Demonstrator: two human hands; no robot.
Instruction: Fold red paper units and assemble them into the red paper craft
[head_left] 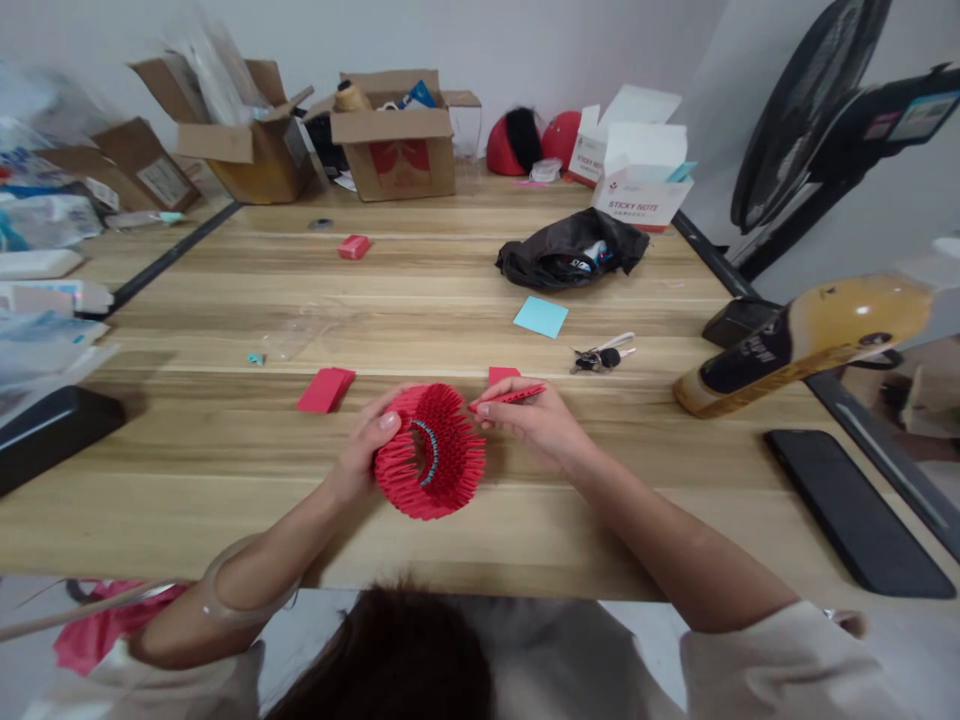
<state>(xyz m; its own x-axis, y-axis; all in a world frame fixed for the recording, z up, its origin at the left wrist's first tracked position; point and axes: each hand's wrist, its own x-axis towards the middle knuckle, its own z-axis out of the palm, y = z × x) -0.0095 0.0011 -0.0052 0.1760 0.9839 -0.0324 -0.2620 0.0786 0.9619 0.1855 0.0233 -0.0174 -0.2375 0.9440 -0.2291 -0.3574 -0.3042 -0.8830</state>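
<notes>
My left hand (369, 438) grips the left side of a round red folded-paper model (457, 470), built of many small pointed pieces with a light blue ring inside. The model is tilted so its hollow middle faces me. To its right, my right hand (529, 415) pinches a small stack of folded red paper pieces (525, 395), its tip close to the model's rim. Whether the tip touches the rim I cannot tell. A pile of red paper slips (326, 390) lies left of my left hand. Another red slip (502, 375) shows partly behind my right hand.
Blue sticky notes (541, 316), keys (600, 357) and a black plastic bag (574, 252) lie beyond my hands. A yellow-and-black bottle (802, 340) and a phone (859, 512) are on the right. Cardboard boxes (401, 150) line the back; a fan (802, 110) stands at right.
</notes>
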